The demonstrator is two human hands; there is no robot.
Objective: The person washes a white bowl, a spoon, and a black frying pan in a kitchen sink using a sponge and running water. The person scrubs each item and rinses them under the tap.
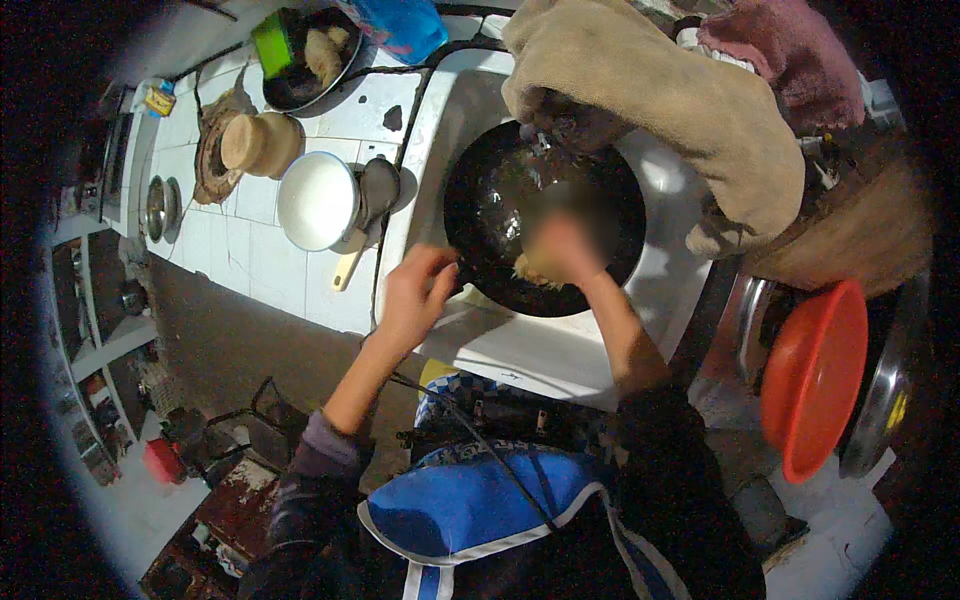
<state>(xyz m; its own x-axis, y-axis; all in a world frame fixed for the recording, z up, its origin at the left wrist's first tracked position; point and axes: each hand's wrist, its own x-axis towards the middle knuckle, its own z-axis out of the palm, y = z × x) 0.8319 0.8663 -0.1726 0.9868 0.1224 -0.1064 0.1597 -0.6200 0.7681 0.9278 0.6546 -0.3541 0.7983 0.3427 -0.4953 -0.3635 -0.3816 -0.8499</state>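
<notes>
A black wok [487,180] lies inside the white sink [495,360], its inner surface wet and shiny. My left hand [416,292] is at the wok's near left rim, with its fingers curled over the edge. Inside the wok, my right hand [566,244] presses down on a pale yellow fibrous scrubber [534,274]. That hand is blurred, and most of the scrubber is hidden beneath it.
On the tiled counter at left are a white enamel bowl [319,201], a dark ladle [379,187], a wooden piece [262,144] and a dark pan [300,94]. A tan towel [660,97] overhangs the sink's far right. A red basin [814,382] leans at right.
</notes>
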